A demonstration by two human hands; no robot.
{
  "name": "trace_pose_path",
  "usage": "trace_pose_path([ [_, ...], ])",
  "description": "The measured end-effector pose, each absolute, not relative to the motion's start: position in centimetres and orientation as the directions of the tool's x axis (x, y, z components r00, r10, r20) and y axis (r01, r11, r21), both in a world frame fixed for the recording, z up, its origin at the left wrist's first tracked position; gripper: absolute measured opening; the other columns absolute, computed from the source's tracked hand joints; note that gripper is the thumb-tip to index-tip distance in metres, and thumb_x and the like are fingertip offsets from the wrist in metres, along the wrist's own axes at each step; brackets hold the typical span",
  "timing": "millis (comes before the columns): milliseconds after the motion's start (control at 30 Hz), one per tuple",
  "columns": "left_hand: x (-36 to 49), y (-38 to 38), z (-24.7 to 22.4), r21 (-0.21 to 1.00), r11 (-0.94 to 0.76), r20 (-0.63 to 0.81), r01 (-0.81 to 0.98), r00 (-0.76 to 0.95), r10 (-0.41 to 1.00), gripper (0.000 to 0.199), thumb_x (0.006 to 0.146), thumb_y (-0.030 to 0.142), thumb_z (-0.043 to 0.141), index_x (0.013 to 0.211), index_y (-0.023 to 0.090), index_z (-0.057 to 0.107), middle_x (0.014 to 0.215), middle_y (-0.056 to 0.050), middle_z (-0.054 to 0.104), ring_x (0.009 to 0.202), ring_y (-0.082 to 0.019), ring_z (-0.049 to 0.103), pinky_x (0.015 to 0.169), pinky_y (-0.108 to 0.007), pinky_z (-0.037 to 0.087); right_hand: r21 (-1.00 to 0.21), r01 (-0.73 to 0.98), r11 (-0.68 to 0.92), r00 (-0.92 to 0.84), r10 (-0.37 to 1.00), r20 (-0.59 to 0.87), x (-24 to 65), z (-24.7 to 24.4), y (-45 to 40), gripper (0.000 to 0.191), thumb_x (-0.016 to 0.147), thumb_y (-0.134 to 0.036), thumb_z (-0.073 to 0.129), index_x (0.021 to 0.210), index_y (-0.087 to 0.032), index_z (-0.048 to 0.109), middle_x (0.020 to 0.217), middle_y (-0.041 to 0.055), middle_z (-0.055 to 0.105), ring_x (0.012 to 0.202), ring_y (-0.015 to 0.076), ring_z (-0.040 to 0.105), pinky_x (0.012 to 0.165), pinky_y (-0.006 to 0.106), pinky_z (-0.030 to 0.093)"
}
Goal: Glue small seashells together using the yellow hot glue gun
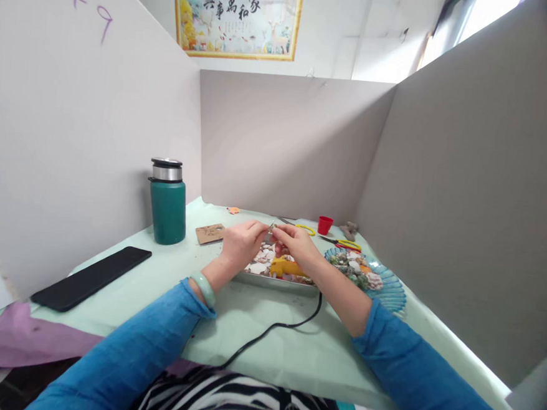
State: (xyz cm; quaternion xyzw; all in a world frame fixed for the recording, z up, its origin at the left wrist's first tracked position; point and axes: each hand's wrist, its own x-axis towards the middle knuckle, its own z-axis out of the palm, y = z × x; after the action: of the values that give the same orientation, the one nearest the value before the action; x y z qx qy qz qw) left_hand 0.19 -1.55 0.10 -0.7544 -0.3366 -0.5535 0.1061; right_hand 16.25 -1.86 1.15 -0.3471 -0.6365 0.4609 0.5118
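Note:
Both hands meet above a metal tray [272,281] filled with whitish and reddish pieces. My left hand [245,243], a green bangle at its wrist, has its fingertips pinched on a small greenish-grey piece [272,228]. From the other side, my right hand [297,245] closes its thumb and fingers on the same piece, whose details are too small to tell. A yellow tool [286,268] lies across the tray under my right hand, and a black cord [264,333] runs from the tray toward the table's front edge.
A blue glass plate [393,290] of shell-like pieces stands right of the tray. Behind are a red cup [325,225] and yellow-handled scissors [347,244]. Leftward are brown card [209,233], a green bottle [167,210] and a black slab [93,277]. Grey partitions enclose the table.

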Motion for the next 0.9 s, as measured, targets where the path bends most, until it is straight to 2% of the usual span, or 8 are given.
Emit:
trace_pose_path([
  [100, 0.1, -1.6, 0.2, 0.015, -0.693, 0.911, 0.721, 0.275, 0.306, 0.020, 0.086, 0.024, 0.048, 0.082, 0.021, 0.068, 0.075, -0.005, 0.066, 0.069, -0.015, 0.058, 0.063, -0.024, 0.038, -0.930, 0.003, 0.367, -0.233, 0.905, 0.356, 16.2, 1.2, -1.9, 0.025, 0.075, -0.040, 0.064, 0.081, -0.016, 0.061, 0.070, 0.0000, 0.060, 0.045, 0.0070, 0.052, 0.046, 0.024, 0.046],
  [200, 0.1, -1.6, 0.3, -0.079, -0.658, 0.912, 0.749, 0.321, 0.257, 0.022, 0.087, 0.021, 0.045, 0.084, 0.020, 0.066, 0.077, -0.005, 0.066, 0.071, -0.014, 0.059, 0.063, -0.024, 0.040, -0.921, 0.033, 0.389, -0.236, 0.898, 0.371, 16.3, 1.3, -1.9, 0.024, 0.075, -0.040, 0.062, 0.080, -0.016, 0.060, 0.069, -0.0002, 0.059, 0.045, 0.0071, 0.052, 0.045, 0.023, 0.046],
  [467, 0.3, -1.4, 0.0, -0.093, -0.691, 0.901, 0.717, 0.356, 0.248, 0.021, 0.086, 0.020, 0.047, 0.102, 0.020, 0.062, 0.098, -0.007, 0.068, 0.087, -0.018, 0.062, 0.073, -0.027, 0.044, -0.921, -0.005, 0.389, -0.232, 0.896, 0.379, 16.7, 1.3, -1.7, 0.023, 0.074, -0.033, 0.061, 0.091, -0.017, 0.062, 0.076, 0.0004, 0.060, 0.053, 0.0075, 0.054, 0.048, 0.022, 0.048],
  [567, 0.3, -1.5, 0.2, 0.022, -0.725, 0.913, 0.688, 0.282, 0.295, 0.022, 0.086, 0.023, 0.049, 0.105, 0.019, 0.059, 0.099, -0.007, 0.067, 0.079, -0.016, 0.061, 0.073, -0.028, 0.045, -0.921, -0.009, 0.390, -0.230, 0.895, 0.382, 16.8, 1.3, -1.6, 0.026, 0.074, -0.033, 0.061, 0.095, -0.017, 0.061, 0.076, 0.0003, 0.059, 0.052, 0.0073, 0.053, 0.046, 0.021, 0.047],
  [700, 0.3, -1.6, 0.8, 0.292, -0.759, 0.876, 0.581, 0.156, 0.456, 0.021, 0.084, 0.029, 0.053, 0.099, 0.016, 0.060, 0.091, -0.007, 0.065, 0.065, -0.012, 0.057, 0.068, -0.027, 0.046, -0.899, 0.024, 0.437, -0.259, 0.871, 0.416, 16.9, 1.2, -1.5, 0.031, 0.075, -0.030, 0.059, 0.104, -0.019, 0.060, 0.077, -0.0001, 0.059, 0.054, 0.0082, 0.054, 0.045, 0.020, 0.047],
  [900, 0.4, -1.7, 1.4, 0.618, -0.723, 0.703, 0.308, 0.195, 0.684, 0.031, 0.081, 0.034, 0.055, 0.105, 0.014, 0.060, 0.088, -0.008, 0.064, 0.067, -0.013, 0.059, 0.058, -0.023, 0.047, -0.880, 0.019, 0.474, -0.300, 0.842, 0.448, 17.0, 1.0, -1.2, 0.033, 0.078, -0.030, 0.056, 0.110, -0.021, 0.058, 0.089, 0.0024, 0.062, 0.058, 0.0090, 0.056, 0.046, 0.021, 0.048],
])
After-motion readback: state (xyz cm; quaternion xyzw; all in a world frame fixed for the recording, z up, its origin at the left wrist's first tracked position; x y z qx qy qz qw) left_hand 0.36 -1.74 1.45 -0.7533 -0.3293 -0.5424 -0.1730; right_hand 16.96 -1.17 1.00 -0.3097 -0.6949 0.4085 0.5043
